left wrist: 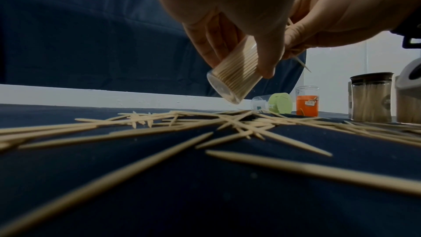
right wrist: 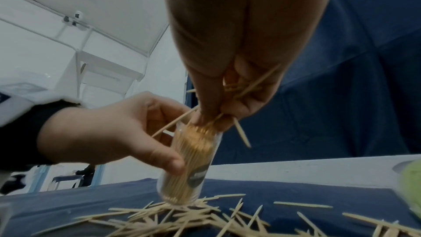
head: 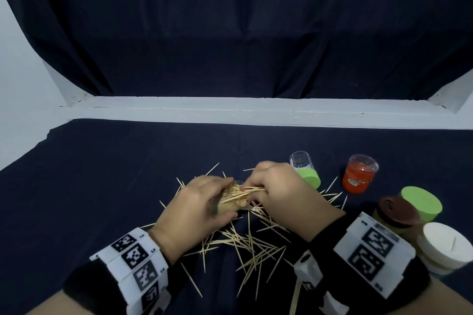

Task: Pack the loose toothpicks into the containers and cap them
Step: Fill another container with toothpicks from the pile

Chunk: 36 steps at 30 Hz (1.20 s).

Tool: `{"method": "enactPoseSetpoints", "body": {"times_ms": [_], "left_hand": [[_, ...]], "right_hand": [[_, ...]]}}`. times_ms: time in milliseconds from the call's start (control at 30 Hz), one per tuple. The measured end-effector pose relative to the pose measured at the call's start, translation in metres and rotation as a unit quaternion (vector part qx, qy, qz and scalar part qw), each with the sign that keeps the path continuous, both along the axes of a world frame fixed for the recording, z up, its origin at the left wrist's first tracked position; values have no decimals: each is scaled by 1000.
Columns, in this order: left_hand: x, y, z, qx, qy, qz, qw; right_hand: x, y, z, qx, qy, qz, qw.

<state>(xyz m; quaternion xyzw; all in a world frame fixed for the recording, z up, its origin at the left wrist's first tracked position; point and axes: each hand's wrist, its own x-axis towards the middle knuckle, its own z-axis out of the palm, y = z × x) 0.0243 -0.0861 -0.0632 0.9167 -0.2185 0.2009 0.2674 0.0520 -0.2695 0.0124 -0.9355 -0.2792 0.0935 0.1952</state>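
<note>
Left hand (head: 197,208) grips clear container (left wrist: 232,78) tilted, mouth toward right hand (head: 277,193), which pinches toothpick bunch (right wrist: 230,96) at mouth; tilt likely eases feeding.

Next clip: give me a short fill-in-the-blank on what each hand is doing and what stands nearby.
1. The left hand holds a clear container packed with ____.
2. The right hand pinches a small bunch of toothpicks at the container's open ____.
3. The small container lying on its side has a cap coloured ____.
4. Loose toothpicks lie scattered on a dark ____.

Missing words: toothpicks; mouth; green; cloth
</note>
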Motion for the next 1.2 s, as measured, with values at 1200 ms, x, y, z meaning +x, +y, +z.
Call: {"method": "enactPoseSetpoints", "body": {"times_ms": [1200], "left_hand": [[0,0,3,-28,-30,-20,999]], "right_hand": [[2,-13,-20,182,-93,-18,979]]}}
